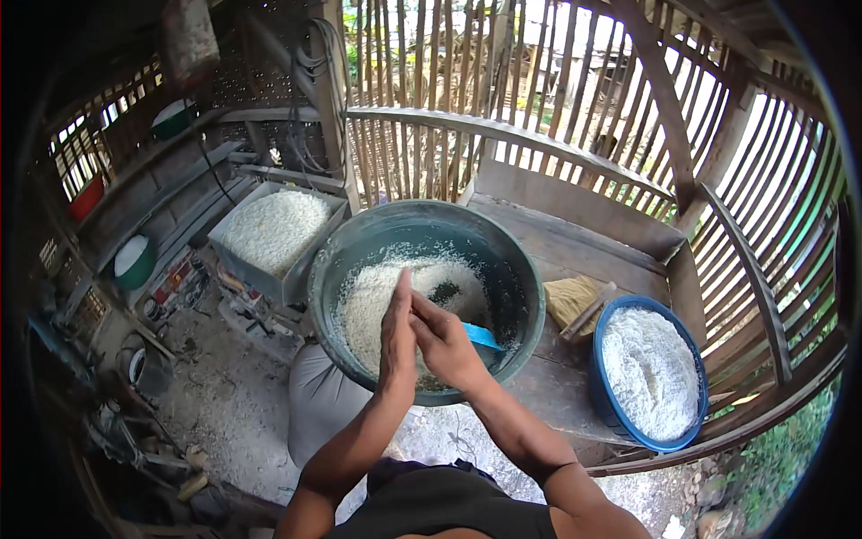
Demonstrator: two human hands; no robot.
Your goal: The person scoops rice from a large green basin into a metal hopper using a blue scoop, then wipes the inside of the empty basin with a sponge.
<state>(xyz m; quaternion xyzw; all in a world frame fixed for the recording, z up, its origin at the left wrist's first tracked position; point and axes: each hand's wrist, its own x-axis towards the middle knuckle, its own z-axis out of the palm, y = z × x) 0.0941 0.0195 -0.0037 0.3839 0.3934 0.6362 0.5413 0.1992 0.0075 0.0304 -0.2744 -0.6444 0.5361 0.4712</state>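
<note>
My left hand (pixel 398 337) and my right hand (pixel 444 344) meet palm to palm above a large dark green basin (pixel 532 296). Both have their fingers stretched out, the left ones pointing away from me. Whether anything lies between the palms is hidden. Inside the basin, a pale, crumbly, grated-looking mass (pixel 364 301) covers much of the bottom and clings to the walls. A bright blue plastic piece, perhaps a scoop (pixel 482 337), rests in the basin just beyond my right hand, partly covered by it.
Right of the basin, a blue tub (pixel 596 377) heaped with white powder stands on a wooden bench (pixel 561 386), near a yellowish cloth or sack (pixel 570 301). Leftward are a metal box (pixel 242 260) of white crumbs and a filled green bucket (pixel 136 269). Slatted walls (pixel 431 153) enclose the space.
</note>
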